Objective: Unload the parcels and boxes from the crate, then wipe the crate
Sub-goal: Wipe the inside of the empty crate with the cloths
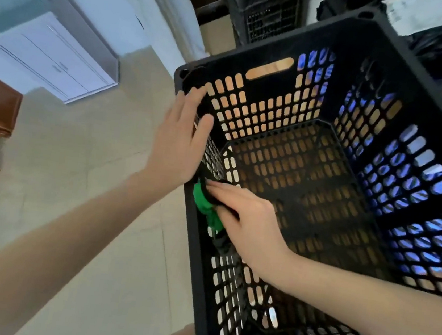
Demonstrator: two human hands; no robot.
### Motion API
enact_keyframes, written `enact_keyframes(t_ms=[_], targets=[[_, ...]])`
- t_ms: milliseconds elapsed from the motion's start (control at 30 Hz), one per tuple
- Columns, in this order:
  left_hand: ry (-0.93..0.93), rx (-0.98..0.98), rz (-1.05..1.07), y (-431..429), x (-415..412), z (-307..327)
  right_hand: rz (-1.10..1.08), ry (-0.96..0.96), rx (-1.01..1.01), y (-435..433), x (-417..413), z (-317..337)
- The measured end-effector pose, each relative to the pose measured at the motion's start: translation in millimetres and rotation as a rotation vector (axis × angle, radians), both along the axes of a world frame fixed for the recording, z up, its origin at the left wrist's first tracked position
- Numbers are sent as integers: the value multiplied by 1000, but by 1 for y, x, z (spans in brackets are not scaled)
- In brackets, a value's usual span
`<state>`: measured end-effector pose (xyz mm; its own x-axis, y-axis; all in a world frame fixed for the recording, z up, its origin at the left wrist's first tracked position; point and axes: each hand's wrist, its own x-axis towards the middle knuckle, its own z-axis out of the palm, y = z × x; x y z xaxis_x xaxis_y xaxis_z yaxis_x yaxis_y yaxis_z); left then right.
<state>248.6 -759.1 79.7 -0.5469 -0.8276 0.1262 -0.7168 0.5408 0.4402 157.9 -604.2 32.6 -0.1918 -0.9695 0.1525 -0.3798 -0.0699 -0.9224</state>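
green cloth (204,203): mostly under right hand (246,220) | crate (346,43): cut off right, bottom

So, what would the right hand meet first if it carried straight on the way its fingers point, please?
Probably the crate's left wall, right at its fingertips, with the left hand just beyond.

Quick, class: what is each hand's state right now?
Left hand: open, flat on the black perforated plastic crate wall.
Right hand: open, pressing a green cloth.
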Motion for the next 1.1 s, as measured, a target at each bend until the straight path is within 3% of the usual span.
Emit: enact_keyframes(t_ms=[233, 400, 767, 933, 1100], targets=[[108, 131, 4, 60, 30, -9, -106, -96, -2, -19, 1, -3], [58, 129, 2, 60, 25, -6, 149, -91, 46, 6, 1, -11], [-110, 40, 26, 60, 21, -1, 341, 22, -63, 82, -4, -17], [-74, 16, 14, 66, 19, 1, 181, -20, -27, 43, 7, -14], [-89, 22, 15, 64, 23, -1, 103, 101, -30, 11, 9, -11]])
